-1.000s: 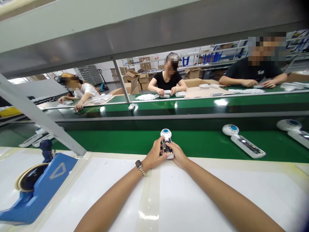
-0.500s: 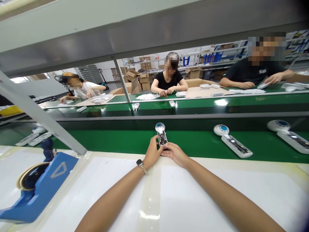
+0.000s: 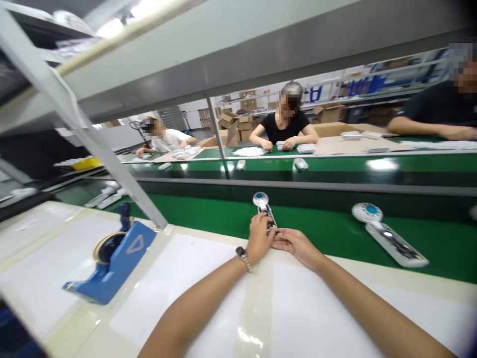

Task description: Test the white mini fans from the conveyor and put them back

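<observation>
Across the white table (image 3: 194,278) edge, a green conveyor belt (image 3: 320,228) is running sideways; a blue tape dispenser (image 3: 114,261) is sitting on the table at left. Both hands are gripping a white handheld device (image 3: 264,211) lying at the belt's near edge: left hand (image 3: 260,237) closing around its lower body, right hand (image 3: 296,244) pinching its end. Another similar device (image 3: 389,233) is lying on the belt to the right.

Showing a white outlined triangle, point down, on the side of the blue tape dispenser (image 3: 115,261) on the worktop (image 3: 186,283). Showing a large blue mark like a capital "A" on the far wall sign (image 3: 315,93), too blurred for certainty. Showing no other legible text, number or brand anywhere.
</observation>
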{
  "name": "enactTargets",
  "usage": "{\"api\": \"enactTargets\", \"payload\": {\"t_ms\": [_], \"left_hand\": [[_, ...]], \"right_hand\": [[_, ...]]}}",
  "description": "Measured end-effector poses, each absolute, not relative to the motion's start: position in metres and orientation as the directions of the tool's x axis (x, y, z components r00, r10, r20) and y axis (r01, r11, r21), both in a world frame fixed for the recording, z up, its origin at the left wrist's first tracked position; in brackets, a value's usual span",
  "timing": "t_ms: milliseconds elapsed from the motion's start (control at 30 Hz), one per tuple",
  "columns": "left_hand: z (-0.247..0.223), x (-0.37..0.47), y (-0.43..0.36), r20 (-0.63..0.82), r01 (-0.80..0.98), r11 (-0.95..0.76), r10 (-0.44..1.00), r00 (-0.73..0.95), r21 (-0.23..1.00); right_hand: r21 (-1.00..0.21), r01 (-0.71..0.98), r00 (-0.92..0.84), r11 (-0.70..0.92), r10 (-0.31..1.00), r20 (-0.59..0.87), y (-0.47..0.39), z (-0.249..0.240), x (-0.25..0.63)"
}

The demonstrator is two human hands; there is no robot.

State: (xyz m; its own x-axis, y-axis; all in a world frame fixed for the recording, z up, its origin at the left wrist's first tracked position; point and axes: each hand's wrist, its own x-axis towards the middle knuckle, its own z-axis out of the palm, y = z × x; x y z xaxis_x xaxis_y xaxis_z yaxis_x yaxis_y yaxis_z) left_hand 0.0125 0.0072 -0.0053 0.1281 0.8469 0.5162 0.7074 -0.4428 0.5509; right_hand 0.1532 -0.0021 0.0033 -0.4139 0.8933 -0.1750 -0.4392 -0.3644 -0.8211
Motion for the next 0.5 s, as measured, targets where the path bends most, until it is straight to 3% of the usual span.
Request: {"api": "enactTargets", "payload": {"t_ms": [133,267,500], "left_hand": [[-0.006,0.015,0.002,0.595,0.737,-0.539,0.769,0.233,0.408],[-0.009,0.014,0.004,0.548,0.682,-0.643,0.730,0.409,0.348],[-0.007,0.015,0.003,0.450,0.690,-0.620,0.772,0.449,0.375]], "right_hand": [[-0.853,-0.363,-0.427,-0.376,0.880,-0.206,-0.004,-0.002,0.154],[-0.881,-0.277,-0.402,-0.385,0.879,-0.258,-0.001,-0.009,0.154],[-0.883,-0.278,-0.419,-0.378,0.875,-0.243,0.000,-0.014,0.155]]}}
